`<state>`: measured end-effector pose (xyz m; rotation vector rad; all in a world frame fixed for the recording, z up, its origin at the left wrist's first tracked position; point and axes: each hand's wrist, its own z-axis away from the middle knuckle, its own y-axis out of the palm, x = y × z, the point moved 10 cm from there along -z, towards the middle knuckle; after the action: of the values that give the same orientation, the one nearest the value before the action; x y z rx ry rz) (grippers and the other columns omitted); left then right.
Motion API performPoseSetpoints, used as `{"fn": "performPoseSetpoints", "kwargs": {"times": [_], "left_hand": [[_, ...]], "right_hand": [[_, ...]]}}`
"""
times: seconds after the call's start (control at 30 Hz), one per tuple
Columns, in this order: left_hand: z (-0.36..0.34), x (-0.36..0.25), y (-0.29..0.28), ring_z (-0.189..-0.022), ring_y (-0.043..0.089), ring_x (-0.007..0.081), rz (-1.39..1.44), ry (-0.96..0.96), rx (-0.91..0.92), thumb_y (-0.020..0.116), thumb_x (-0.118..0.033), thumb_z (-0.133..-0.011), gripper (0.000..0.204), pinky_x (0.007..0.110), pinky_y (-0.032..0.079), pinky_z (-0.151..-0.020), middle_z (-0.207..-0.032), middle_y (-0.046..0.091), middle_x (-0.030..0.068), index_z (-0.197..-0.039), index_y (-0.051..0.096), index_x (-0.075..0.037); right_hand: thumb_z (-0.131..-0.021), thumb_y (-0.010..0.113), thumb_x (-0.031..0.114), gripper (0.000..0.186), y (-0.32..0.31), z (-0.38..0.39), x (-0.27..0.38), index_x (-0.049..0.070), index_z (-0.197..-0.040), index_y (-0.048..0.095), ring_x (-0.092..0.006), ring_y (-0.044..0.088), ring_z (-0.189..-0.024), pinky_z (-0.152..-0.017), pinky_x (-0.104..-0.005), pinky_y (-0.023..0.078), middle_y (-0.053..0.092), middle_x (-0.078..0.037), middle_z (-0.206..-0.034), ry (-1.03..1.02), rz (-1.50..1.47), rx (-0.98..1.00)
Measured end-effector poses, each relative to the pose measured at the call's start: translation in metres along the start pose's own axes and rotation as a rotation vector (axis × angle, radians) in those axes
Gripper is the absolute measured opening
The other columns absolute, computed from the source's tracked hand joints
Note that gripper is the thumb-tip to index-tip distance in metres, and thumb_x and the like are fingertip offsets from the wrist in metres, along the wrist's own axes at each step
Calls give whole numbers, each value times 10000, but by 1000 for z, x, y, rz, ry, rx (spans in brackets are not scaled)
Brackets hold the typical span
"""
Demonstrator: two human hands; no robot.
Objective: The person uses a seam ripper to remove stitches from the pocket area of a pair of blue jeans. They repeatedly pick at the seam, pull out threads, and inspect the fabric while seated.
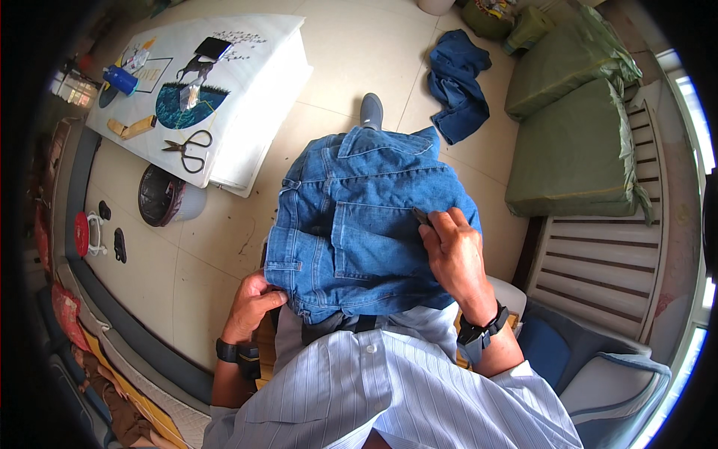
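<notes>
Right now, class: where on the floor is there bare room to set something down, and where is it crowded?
Bare tiles lie between the white board and the dark blue cloth. Crowded: the board's top, with scissors, and the lap, under denim jeans.

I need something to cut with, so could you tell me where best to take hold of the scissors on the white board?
Take the scissors by their two black loop handles, coming from the lower right side. The handles point that way and lie flat and unobstructed, while the closed blades point up-left toward the wooden block.
</notes>
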<state>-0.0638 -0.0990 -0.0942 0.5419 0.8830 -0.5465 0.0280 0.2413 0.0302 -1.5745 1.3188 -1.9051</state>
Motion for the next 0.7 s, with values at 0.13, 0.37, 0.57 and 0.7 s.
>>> {"fn": "performPoseSetpoints", "kwargs": {"times": [0.13,0.37,0.57,0.7], "left_hand": [[0,0,1,-1113,656,168,-7,-7,-1,648,-14,-851,458,335,470,-1049,-1211,728,67,-1307,664,32],[0,1,0,-1111,656,167,-9,-3,2,652,-21,-856,453,334,469,-1049,-1214,726,65,-1306,666,27],[-1,0,2,-1111,656,168,-9,1,7,650,-19,-851,457,335,468,-1050,-1212,726,65,-1306,666,29],[-1,0,1,-1109,657,170,-6,-7,3,645,-14,-846,460,337,470,-1049,-1210,727,69,-1304,666,31]], "right_hand": [[-924,727,67,143,3,1,-6,-5,-1039,681,-405,651,-784,-693,-457,516,620,-198,-881,42,7,11],[-926,720,71,113,2,0,-3,6,-941,628,-451,662,-775,-678,-512,537,626,-208,-918,9,-2,-5],[-910,735,59,125,4,1,-6,2,-998,667,-419,660,-794,-694,-471,526,632,-193,-902,9,1,-11],[-907,742,56,149,5,1,-11,-2,-1033,686,-399,660,-804,-703,-449,519,636,-183,-896,15,-9,-12]]}}
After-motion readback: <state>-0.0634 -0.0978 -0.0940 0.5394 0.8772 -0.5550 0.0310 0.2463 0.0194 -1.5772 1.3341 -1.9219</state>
